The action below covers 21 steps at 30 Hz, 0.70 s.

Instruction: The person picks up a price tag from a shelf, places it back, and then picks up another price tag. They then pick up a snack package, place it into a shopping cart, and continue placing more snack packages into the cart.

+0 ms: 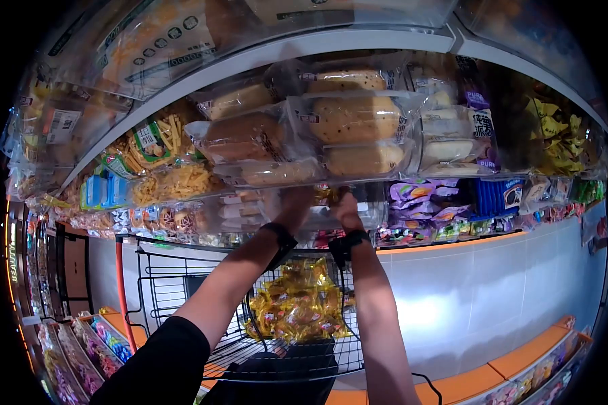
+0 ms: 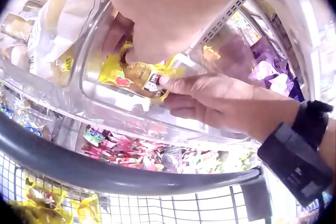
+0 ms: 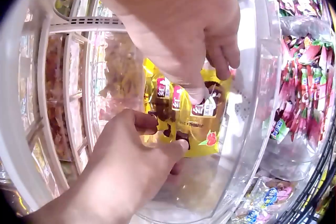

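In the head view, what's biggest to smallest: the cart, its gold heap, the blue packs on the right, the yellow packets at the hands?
1. The cart
2. The gold heap
3. The blue packs
4. The yellow packets, partly hidden

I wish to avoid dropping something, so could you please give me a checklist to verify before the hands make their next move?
1. Left hand on the yellow packets: ok, thumb and fingers touch them.
2. Right hand on them too: ok, its thumb presses a packet.
3. Yellow packets over the cart: not ok, they are at the clear bin.
4. Cart close by: ok, it stands in front of the shelf.
5. Space in the cart: ok, bare wire shows beside the gold packets.
6. Number of packets between the hands: cannot tell, they overlap.
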### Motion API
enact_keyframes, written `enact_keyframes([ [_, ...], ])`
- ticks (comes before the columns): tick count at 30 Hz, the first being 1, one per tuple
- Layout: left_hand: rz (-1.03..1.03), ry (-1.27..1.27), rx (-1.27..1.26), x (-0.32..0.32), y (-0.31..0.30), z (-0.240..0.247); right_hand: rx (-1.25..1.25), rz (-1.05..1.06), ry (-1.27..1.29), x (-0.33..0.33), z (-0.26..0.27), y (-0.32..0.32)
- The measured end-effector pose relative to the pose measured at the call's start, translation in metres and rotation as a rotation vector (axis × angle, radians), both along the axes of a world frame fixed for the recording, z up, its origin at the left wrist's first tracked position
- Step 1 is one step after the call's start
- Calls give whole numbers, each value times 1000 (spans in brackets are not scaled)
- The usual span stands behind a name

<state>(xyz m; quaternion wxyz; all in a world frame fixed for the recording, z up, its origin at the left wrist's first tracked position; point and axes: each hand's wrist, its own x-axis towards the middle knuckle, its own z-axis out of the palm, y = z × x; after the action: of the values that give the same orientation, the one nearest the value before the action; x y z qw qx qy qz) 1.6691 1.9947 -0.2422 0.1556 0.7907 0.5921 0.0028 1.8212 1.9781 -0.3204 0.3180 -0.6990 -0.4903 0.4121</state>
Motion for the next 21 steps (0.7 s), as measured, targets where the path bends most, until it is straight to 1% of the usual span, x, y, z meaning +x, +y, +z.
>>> enact_keyframes([
  [1,16,-3,-79,3,-4,11,7,35,-35,0,-1,0],
  [3,50,-62,-112,4,-6,13,23,104,-105,-1,-3,3],
  [6,96,-160,-2,4,-9,-5,-52,98,-121,0,25,-5],
  [7,99,-144,19,5,-9,-4,6,77,-156,0,23,-7],
  [9,32,-130,184,5,-9,-3,117,36,-225,-4,19,-13],
  [10,-36,-135,323,2,-12,-4,149,-10,-175,-4,24,-19],
  [12,-142,-142,386,-8,-35,10,190,-107,-67,-6,55,-50],
  [13,-182,-151,317,-8,-55,42,375,-239,98,-11,91,-71],
  [14,-227,-162,267,-7,-62,62,504,-243,43,-15,90,-90],
  [15,-156,-96,269,-12,-77,61,300,-223,237,-16,124,-119],
  [16,-261,-171,287,-25,-92,66,513,-315,322,-30,107,-140],
  [17,-359,-245,296,-40,-110,72,551,-364,304,-36,124,-164],
  [18,-314,-275,240,-47,-128,77,409,-424,348,-46,122,-191],
  [19,-266,-303,181,-54,-146,83,213,-452,366,-55,122,-212],
  [20,-214,-329,118,-61,-165,87,183,-437,291,-62,109,-230],
  [21,-207,-317,95,-68,-182,91,106,-374,286,-68,94,-245],
])
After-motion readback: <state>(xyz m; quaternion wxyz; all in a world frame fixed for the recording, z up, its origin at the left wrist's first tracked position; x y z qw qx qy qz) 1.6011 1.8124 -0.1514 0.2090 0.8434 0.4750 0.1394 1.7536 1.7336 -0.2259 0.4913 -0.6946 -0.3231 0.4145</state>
